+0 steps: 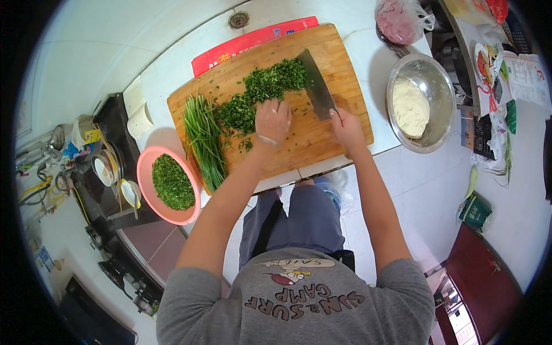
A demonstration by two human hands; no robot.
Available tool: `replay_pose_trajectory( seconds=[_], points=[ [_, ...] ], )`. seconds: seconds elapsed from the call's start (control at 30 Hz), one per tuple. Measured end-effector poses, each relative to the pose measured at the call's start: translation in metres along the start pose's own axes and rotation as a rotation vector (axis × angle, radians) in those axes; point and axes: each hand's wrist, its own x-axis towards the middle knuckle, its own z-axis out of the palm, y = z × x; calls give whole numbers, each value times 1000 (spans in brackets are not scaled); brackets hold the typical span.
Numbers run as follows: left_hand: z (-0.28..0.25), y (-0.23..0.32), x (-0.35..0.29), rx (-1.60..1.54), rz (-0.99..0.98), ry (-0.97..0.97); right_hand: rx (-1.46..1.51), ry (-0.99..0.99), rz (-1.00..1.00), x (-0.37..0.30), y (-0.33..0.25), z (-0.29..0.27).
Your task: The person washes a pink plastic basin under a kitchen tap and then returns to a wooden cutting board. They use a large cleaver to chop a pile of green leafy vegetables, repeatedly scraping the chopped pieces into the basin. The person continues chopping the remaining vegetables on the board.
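Note:
My right hand (347, 131) grips the handle of a broad cleaver (316, 80). Its blade slants over the right part of a wooden cutting board (339, 49), beside a long heap of chopped chives (276, 80). My left hand (272, 122) is at the near edge of that heap with its fingers curled in. What they hold, if anything, is hidden beneath them. Whole green chives (203, 141) lie in a bundle along the board's left side. Left of the board a pink bowl (144, 194) holds more chopped greens (172, 183).
A steel bowl (444, 118) with pale dough (410, 108) stands right of the board. Behind it sits a plastic bag (399, 22) of pinkish stuff. A red printed strip (253, 43) lies behind the board. Small dishes (131, 192) and a stove area are at the left.

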Motion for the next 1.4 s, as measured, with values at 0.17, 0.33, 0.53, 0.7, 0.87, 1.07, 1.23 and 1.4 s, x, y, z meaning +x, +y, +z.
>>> replay_pose_trajectory(
  seconds=[0.17,0.33,0.53,0.7,0.87,1.07,1.23,1.4],
  points=[
    [11,20,-42,-90,-121,-100,-262,118,-91,-35,-25,-1],
    [23,23,-45,-38,-177,-137,-399,63,-98,-69,-26,6],
    [24,18,-41,-41,-109,-181,-486,-33,-57,-85,-35,20],
    [28,13,-43,-17,-63,-181,-501,-37,-72,-85,-42,23],
    [30,10,-45,-56,-22,-134,-586,-60,-74,-85,-43,34],
    [36,5,-48,-61,27,-47,-590,-41,-87,-67,-37,46],
    [35,5,-47,-93,-2,-81,-538,-48,-79,-70,-34,41],
    [35,4,-50,-86,10,-99,-562,-94,-60,-75,-37,41]
  ],
)
